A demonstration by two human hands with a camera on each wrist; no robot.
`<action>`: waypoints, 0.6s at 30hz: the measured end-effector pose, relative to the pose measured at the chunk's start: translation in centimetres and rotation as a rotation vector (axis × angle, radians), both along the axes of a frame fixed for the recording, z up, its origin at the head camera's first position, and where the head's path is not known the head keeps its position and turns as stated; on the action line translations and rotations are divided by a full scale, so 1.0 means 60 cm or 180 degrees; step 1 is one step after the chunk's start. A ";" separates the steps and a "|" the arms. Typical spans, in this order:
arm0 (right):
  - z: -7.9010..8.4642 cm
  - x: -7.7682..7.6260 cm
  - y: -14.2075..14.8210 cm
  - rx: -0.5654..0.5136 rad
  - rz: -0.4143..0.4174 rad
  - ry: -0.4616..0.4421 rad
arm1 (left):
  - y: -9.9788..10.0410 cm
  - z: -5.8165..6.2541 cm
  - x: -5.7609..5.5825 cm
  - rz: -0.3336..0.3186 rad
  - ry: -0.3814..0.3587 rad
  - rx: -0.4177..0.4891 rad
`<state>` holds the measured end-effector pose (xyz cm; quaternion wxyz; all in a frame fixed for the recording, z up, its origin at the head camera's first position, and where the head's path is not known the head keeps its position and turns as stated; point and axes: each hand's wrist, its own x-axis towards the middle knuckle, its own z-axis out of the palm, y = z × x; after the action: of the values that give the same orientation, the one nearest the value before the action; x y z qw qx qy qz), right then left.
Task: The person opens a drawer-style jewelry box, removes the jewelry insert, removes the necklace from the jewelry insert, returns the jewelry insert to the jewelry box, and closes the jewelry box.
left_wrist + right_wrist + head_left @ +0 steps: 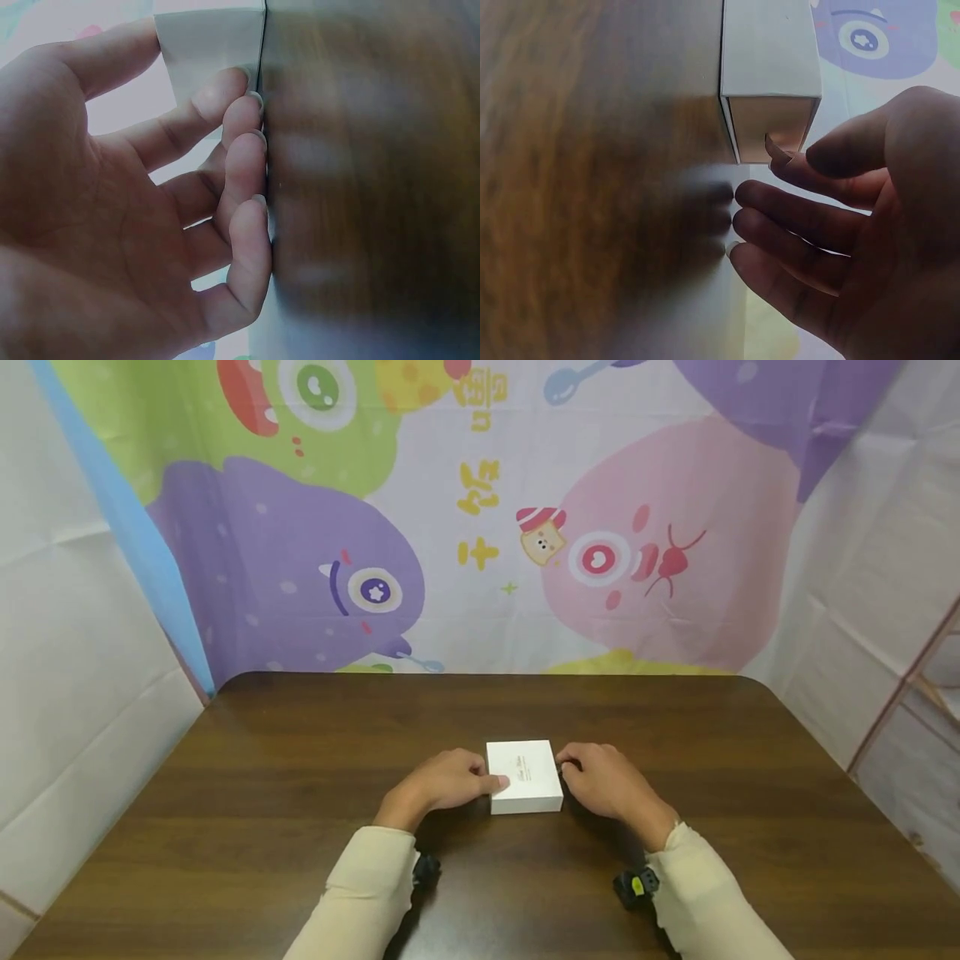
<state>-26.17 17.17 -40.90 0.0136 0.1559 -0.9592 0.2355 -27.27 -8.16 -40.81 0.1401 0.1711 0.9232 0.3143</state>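
Note:
A small white sliding box (523, 775) with grey print on its lid lies flat on the dark wooden table. My left hand (448, 779) holds its left side, thumb on the top and index finger against the side wall (214, 52). The other left fingers curl down to the tabletop. At the opposite end my right hand (607, 779) has thumb and index finger together on a small pale pull tab (777, 148). That tab stands out from a beige end panel (765, 124), framed by the white outer sleeve. My remaining right fingertips rest by the table surface.
The brown wooden table (337, 718) has a rounded far edge. Behind it hangs a cloth printed with cartoon monsters (480, 635). Pale sheets (82, 652) flank both sides. A black wrist camera (636, 887) sits by the right cuff.

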 end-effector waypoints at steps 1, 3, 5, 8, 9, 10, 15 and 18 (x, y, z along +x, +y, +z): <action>0.000 0.001 0.000 0.0001 0.0007 0.0002 | -0.001 -0.001 0.000 -0.0001 -0.0006 0.0011; 0.000 0.002 0.001 0.0016 -0.0002 -0.0004 | -0.001 -0.002 0.000 -0.0010 -0.0019 0.0042; 0.000 0.001 -0.001 0.0038 0.0008 -0.0002 | -0.002 -0.001 0.000 0.0000 -0.0043 0.0072; -0.002 0.002 -0.002 0.0100 0.0012 -0.0007 | -0.002 -0.001 0.002 0.0013 -0.0067 0.0086; -0.001 0.001 -0.001 0.0116 0.0014 -0.0001 | -0.001 0.000 0.001 0.0021 -0.0069 0.0092; 0.000 0.000 0.000 0.0136 0.0014 0.0013 | 0.001 0.001 -0.001 0.0029 -0.0074 0.0098; -0.001 -0.002 0.001 0.0156 -0.0017 0.0022 | 0.004 0.001 -0.005 0.0015 -0.0114 0.0149; -0.003 -0.003 -0.002 0.0114 0.0031 0.0024 | 0.000 -0.001 -0.005 0.0027 -0.0143 0.0179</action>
<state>-26.38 17.05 -41.10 0.0132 0.1617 -0.9624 0.2178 -27.56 -8.14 -40.87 0.1546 0.1640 0.9113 0.3445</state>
